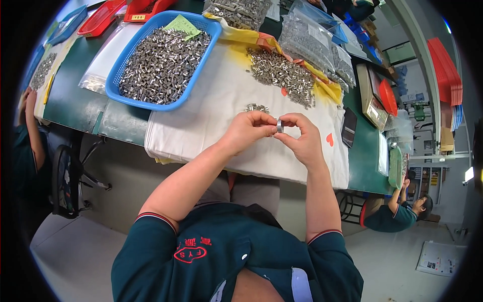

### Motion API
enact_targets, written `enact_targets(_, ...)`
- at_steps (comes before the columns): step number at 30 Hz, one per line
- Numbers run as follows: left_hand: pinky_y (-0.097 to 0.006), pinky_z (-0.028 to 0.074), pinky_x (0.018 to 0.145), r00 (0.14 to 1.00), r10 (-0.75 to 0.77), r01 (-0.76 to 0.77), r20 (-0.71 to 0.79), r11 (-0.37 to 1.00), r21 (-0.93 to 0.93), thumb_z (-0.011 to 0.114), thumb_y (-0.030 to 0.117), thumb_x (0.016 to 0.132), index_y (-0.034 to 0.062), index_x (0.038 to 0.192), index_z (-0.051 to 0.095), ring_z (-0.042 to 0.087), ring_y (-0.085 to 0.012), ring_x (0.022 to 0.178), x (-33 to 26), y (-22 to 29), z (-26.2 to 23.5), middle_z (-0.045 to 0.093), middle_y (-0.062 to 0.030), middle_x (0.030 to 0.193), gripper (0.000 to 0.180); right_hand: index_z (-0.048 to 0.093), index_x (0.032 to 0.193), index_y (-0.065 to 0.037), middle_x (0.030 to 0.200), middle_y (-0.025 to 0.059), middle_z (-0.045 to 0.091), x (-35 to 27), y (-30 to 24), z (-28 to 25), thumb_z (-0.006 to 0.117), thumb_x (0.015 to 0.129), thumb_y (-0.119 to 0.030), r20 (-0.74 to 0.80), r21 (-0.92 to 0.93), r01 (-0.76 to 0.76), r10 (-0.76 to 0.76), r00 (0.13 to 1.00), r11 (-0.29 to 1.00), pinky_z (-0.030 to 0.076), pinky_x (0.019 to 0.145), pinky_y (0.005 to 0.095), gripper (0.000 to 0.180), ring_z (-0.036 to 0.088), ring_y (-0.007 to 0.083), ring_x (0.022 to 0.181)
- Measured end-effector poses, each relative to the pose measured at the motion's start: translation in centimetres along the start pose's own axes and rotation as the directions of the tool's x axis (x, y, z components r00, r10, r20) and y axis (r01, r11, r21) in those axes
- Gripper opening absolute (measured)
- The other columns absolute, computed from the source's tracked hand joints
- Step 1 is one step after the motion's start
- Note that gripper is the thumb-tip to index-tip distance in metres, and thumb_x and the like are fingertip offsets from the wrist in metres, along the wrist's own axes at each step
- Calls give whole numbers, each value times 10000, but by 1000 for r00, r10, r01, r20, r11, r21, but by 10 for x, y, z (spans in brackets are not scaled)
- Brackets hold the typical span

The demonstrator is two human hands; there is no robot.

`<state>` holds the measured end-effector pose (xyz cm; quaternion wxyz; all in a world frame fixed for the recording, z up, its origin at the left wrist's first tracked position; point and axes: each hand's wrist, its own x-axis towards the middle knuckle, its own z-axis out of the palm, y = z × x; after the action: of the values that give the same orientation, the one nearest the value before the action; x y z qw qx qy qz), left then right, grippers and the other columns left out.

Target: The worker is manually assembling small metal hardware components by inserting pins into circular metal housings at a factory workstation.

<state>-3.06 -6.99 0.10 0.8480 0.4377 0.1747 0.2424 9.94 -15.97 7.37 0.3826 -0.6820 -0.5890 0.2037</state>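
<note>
Over the white cloth [201, 121], my two hands meet at the middle. A short silvery metal ring [279, 126] is pinched between the thumb and forefinger of my right hand [306, 141]. My left hand [247, 132] is closed in a pinch, its fingertips right against the ring's left side; whatever they hold is hidden. Just beyond my left fingers lies a small group of metal sleeves [257, 108]. Farther back, a larger heap of loose sleeves [282, 75] spreads across the cloth.
A blue plastic basket [113, 75] full of metal sleeves stands at the left, a green paper slip [182, 26] on top. Bagged parts [307, 40] line the back. A dark phone [348, 127] lies at the right. Other people sit at the far left and right.
</note>
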Motion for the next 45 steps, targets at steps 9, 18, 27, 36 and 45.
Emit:
enact_targets(9,-223,453,680,1000,-26,25,15,999,46,613,27,753,9,830,594,555,-92,723,-5,7,3,592,-25,771,81,586,936,-37,854,16,579,-5,8,3,707,647,-37,82,282,-84,63,995,956,445,740,249,313,543,112,774)
enact_targets(18,-238,452,589,907,404,-191,-121,648,737,605,30,717,17,746,585,555,-113,626,-14,16,-31,596,-40,715,37,592,927,-43,851,75,581,-20,61,-16,660,673,-82,-83,-350,-185,166,983,918,441,755,296,266,544,192,808)
enact_targets(27,-343,455,576,891,436,-294,128,339,893,620,62,685,38,728,587,569,-258,653,-14,21,-38,591,-82,736,59,557,1046,-39,1120,168,504,24,59,44,607,750,-182,-71,-278,192,-220,973,941,371,911,364,333,458,317,1064)
enact_targets(36,-307,469,700,859,511,-253,7,412,875,613,25,708,2,805,602,592,-246,792,-38,23,-41,612,-108,866,101,546,1059,-31,1117,158,492,12,52,63,638,711,-163,169,-193,360,-330,929,913,376,912,378,384,451,322,1065)
enact_targets(45,-317,466,670,853,521,-291,26,435,852,603,41,720,6,807,594,590,-257,761,-34,17,-44,608,-102,831,94,519,1030,-61,1027,121,485,1,48,58,683,664,-248,132,-321,357,-332,934,877,367,864,385,443,455,299,989)
